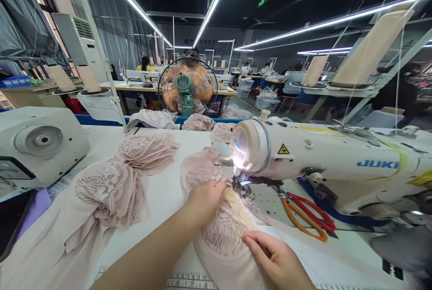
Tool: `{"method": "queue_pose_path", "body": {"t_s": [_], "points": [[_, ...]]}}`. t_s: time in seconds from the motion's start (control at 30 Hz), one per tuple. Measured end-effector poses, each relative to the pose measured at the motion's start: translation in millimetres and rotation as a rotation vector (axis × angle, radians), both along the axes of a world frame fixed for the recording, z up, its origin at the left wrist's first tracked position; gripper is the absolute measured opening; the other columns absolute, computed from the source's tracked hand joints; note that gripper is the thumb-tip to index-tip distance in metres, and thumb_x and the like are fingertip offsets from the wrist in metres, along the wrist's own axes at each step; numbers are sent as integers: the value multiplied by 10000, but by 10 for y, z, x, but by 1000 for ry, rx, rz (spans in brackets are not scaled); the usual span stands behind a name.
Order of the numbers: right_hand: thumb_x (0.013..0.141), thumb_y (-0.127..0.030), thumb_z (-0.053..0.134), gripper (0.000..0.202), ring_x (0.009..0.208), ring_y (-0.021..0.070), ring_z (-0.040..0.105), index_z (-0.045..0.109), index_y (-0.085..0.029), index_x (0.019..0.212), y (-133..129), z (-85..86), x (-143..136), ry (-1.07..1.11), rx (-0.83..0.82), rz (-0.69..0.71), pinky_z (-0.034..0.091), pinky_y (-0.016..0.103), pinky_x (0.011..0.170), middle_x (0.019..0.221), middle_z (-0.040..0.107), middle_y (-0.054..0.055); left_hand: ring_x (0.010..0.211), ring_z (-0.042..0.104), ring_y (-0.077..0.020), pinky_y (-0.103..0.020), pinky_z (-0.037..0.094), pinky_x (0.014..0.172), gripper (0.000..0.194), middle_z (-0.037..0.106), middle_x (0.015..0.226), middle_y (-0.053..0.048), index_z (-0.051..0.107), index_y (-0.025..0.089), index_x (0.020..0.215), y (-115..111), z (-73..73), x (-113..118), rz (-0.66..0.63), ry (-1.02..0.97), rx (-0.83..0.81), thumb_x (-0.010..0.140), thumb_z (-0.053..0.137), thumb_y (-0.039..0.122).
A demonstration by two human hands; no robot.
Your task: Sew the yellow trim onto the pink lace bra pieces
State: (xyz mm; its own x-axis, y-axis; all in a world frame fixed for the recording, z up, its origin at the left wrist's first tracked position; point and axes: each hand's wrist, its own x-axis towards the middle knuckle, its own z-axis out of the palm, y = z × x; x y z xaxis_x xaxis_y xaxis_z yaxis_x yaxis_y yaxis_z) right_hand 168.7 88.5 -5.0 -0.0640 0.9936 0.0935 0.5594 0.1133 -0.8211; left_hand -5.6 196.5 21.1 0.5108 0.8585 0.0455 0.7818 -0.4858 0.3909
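Observation:
A pale pink lace bra lies across the sewing table, its upper edge running under the needle area of a white JUKI sewing machine. Close to the lit presser foot, my left hand grips the lace with its fingers closed. My right hand pinches the fabric's right edge nearer to me, thumb against fingers. Some of the bra under my left hand is hidden. Two pairs of scissors, one with orange handles and one with red handles, rest right of the needle plate.
Stacked pink lace pieces spread over the left of the table. A dark phone-like device lies at the left edge. Behind the table stands a large fan. Thread cones rise at the right, and a printed ruler runs along the front.

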Motion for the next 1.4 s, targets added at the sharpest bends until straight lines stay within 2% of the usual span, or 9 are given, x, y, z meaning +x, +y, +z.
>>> {"method": "queue_pose_path", "body": {"t_s": [0.1, 0.2, 0.27, 0.4, 0.53, 0.73, 0.93, 1.07, 1.4], "points": [[862, -441, 443, 337, 844, 241, 666, 708, -234, 864, 7, -38, 48, -32, 3, -29, 535, 298, 704, 917, 728, 49, 993, 559, -294, -429, 468, 773, 485, 510, 1250, -141, 497, 252, 1270, -76, 3, 31, -218, 215, 255, 793, 538, 172], [870, -375, 404, 378, 1005, 247, 637, 689, -203, 1049, 14, -120, 95, -72, -22, -48, 519, 349, 857, 1084, 690, 64, 1218, 418, -294, -487, 355, 972, 252, 462, 1363, -71, 663, 208, 985, -83, -68, 69, -490, 220, 507, 894, 428, 200], [877, -360, 378, 410, 1057, 247, 614, 674, -187, 1103, 26, -160, 140, -112, -45, -28, 500, 375, 908, 1128, 668, 77, 1124, 488, -242, -410, 386, 946, 260, 581, 1202, -62, 670, 172, 819, -72, -112, 85, -564, 231, 492, 884, 419, 162], [892, -354, 357, 436, 1107, 244, 585, 648, -177, 1163, 53, -173, 231, -198, -82, 78, 484, 380, 944, 1186, 629, 84, 883, 545, -208, -334, 461, 755, 217, 607, 1034, -79, 631, 138, 963, -73, -104, 112, -483, 264, 315, 828, 476, 208], [906, -344, 337, 449, 1126, 240, 569, 616, -168, 1211, 88, -172, 268, -235, -57, 115, 489, 353, 940, 1212, 608, 82, 960, 513, -244, -396, 457, 807, 366, 560, 1076, -99, 569, 138, 1121, -85, -52, 169, -349, 223, 244, 892, 405, 373], [915, -330, 333, 457, 1093, 251, 593, 562, -164, 1275, 153, -253, 327, -286, -37, 145, 533, 324, 853, 1218, 604, 89, 1000, 494, -245, -416, 439, 854, 392, 543, 1071, -101, 562, 144, 1128, -72, -28, 226, -306, 196, 172, 904, 373, 404], [895, -301, 384, 479, 877, 241, 686, 466, -218, 1360, 166, -332, 396, -343, 86, 104, 555, 258, 632, 995, 719, 72, 979, 498, -247, -416, 437, 850, 411, 555, 1047, -92, 578, 151, 1095, -58, -56, 243, -283, 186, 186, 900, 371, 448], [905, -304, 334, 483, 738, 226, 696, 485, -180, 1347, 225, -294, 390, -398, 36, 151, 533, 254, 561, 876, 735, 76, 994, 488, -263, -433, 435, 847, 443, 556, 1072, -99, 562, 137, 1133, -45, -102, 272, -272, 174, 211, 894, 383, 464], [900, -332, 238, 534, 981, 246, 651, 507, -129, 1314, 340, -239, 324, -410, -71, 152, 544, 308, 738, 1152, 653, 111, 999, 483, -269, -428, 420, 848, 469, 556, 1069, -106, 558, 116, 1160, -50, -101, 285, -251, 196, 230, 902, 384, 467]]}}
